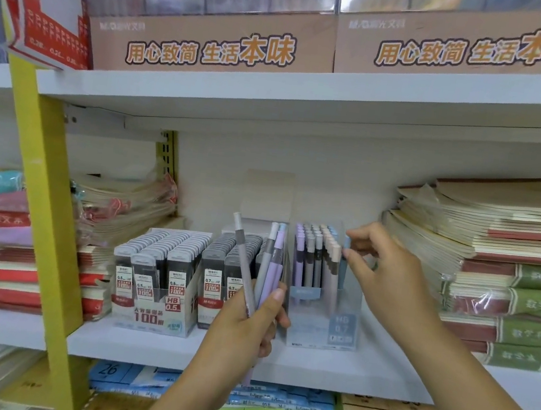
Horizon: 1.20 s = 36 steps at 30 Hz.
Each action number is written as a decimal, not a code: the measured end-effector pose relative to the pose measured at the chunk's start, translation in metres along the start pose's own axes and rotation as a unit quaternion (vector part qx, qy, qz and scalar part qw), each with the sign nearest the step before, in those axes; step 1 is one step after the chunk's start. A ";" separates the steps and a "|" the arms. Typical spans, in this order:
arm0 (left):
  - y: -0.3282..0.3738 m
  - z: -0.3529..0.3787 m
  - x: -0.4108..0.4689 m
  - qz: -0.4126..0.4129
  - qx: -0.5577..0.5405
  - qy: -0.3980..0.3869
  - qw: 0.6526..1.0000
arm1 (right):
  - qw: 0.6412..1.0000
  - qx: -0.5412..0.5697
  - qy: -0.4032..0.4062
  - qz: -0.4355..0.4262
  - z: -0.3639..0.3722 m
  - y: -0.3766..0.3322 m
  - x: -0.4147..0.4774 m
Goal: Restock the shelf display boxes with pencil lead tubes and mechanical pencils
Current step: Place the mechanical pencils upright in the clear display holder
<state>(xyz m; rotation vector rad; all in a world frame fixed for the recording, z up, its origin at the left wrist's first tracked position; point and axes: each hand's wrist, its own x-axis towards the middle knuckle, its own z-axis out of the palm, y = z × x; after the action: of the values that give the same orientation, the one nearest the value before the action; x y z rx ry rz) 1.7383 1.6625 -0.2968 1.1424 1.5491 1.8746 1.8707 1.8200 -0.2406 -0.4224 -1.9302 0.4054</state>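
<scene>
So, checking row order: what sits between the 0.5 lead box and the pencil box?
The 0.7 lead box, partly behind pencils in the left hand; head view.

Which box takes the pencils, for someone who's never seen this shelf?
On the middle white shelf, right of the lead boxes, stands a clear box. Only it holds upright pastel pencils, not dark tubes.

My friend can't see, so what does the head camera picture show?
A person's right grip pinches a blue pencil at the clear display box of mechanical pencils on a white shelf. The left grip holds a bunch of pencils, beside boxes of lead tubes.
</scene>
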 end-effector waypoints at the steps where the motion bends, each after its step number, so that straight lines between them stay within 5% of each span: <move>1: 0.000 0.000 0.000 0.001 -0.003 -0.003 1.000 | 1.000 -0.025 -0.001 0.004 0.001 0.002 0.002; 8: 0.004 -0.004 -0.004 -0.006 -0.045 -0.050 0.998 | 0.991 -0.118 -0.028 0.054 0.003 0.006 0.010; 12: 0.009 -0.003 -0.008 -0.003 -0.051 -0.103 0.993 | 0.998 -0.002 0.063 0.017 -0.003 -0.025 -0.002; 19: 0.023 -0.001 -0.016 0.004 -0.048 -0.133 0.990 | 0.933 0.301 -0.142 0.137 0.000 -0.062 -0.019; 28: 0.033 -0.007 -0.006 -0.007 -0.023 -0.113 0.993 | 0.897 0.403 0.021 0.178 -0.018 -0.048 -0.001; 32: 0.018 -0.009 -0.003 -0.002 -0.021 -0.078 0.997 | 0.930 0.330 0.139 0.087 -0.041 -0.041 0.012; 36: 0.016 -0.014 0.001 0.009 -0.018 -0.059 0.998 | 0.972 0.198 0.123 0.029 -0.047 -0.030 0.010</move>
<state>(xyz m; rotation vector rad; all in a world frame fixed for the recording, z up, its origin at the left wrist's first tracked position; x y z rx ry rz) 1.7290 1.6508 -0.2814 1.2317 1.4402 1.8036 1.9072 1.8021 -0.2006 -0.2520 -1.5520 0.7263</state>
